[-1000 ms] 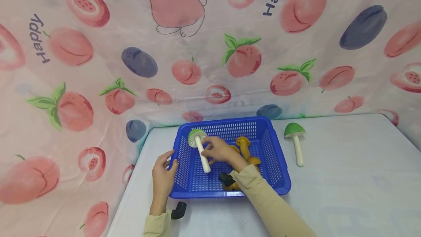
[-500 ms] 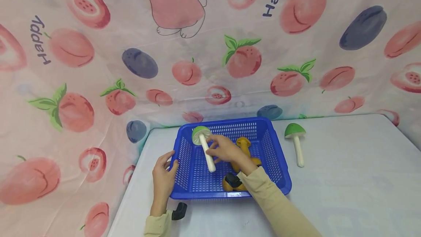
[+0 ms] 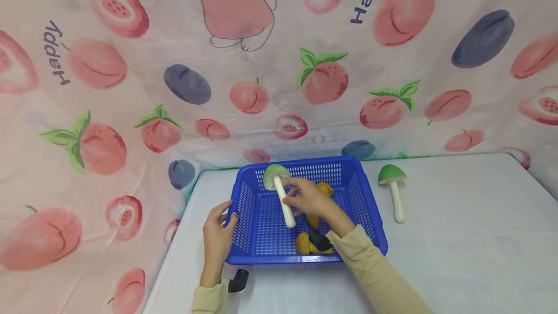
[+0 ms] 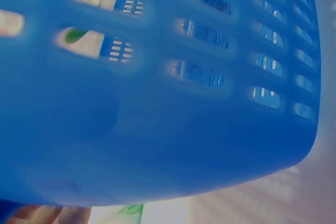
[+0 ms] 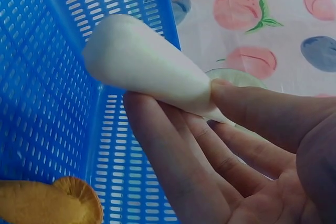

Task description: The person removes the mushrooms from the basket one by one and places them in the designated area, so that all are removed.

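My right hand (image 3: 311, 200) pinches a toy mushroom (image 3: 285, 207) by its long white stem, over the blue plastic basket (image 3: 305, 259). Its green cap tilts toward the back left. In the right wrist view the stem (image 5: 142, 61) lies between thumb and fingers, with its blunt end pointing away. My left hand (image 3: 217, 236) holds the basket's left rim, thumb and fingers around the edge. The basket's pierced wall (image 4: 147, 124) fills most of the left wrist view. Several orange-brown mushrooms (image 3: 302, 243) lie inside on the right, partly covered by my right hand and wrist.
A second green-capped mushroom (image 3: 394, 190) lies on the white table (image 3: 471, 236) to the right of the basket. Behind and along the left hangs a pink fruit-print cloth (image 3: 261, 134). Black wrist cameras (image 3: 238, 281) stick out at both cuffs.
My right hand has moved right across the basket with the green-capped mushroom, showing more of the orange-brown ones near the front. My left hand stays on the rim.
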{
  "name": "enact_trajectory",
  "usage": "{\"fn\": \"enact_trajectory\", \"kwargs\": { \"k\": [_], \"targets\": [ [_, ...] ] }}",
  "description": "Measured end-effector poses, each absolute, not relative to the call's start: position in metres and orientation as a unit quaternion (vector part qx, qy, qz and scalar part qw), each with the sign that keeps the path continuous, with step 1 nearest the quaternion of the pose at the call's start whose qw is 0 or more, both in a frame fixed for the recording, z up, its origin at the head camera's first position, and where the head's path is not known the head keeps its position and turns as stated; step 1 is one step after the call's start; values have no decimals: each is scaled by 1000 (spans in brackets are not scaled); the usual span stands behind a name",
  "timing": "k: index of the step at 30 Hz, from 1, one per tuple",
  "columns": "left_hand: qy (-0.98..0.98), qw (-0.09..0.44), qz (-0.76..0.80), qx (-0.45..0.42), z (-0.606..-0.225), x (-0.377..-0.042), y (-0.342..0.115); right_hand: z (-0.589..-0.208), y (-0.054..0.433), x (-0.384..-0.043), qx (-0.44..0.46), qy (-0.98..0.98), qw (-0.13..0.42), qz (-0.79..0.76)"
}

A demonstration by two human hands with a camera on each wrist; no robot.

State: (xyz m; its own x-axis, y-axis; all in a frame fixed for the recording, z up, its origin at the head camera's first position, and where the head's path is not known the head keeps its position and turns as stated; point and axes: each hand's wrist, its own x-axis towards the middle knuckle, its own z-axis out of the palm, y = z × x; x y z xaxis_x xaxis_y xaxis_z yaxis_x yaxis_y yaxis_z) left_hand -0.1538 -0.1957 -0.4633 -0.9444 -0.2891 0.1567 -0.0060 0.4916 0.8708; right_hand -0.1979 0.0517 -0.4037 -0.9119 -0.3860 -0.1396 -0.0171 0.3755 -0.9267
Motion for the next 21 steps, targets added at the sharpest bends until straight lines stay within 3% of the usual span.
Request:
{"fn": "enact_trajectory", "kwargs": {
  "k": [9,21],
  "targets": [
    [-851,154,-496,77,-465,-153,-195,-403,66,-195,-139,812,168,-542],
    [-853,160,-492,72,-465,-155,-195,-402,87,-186,-164,828,127,-521]
  ]
}}
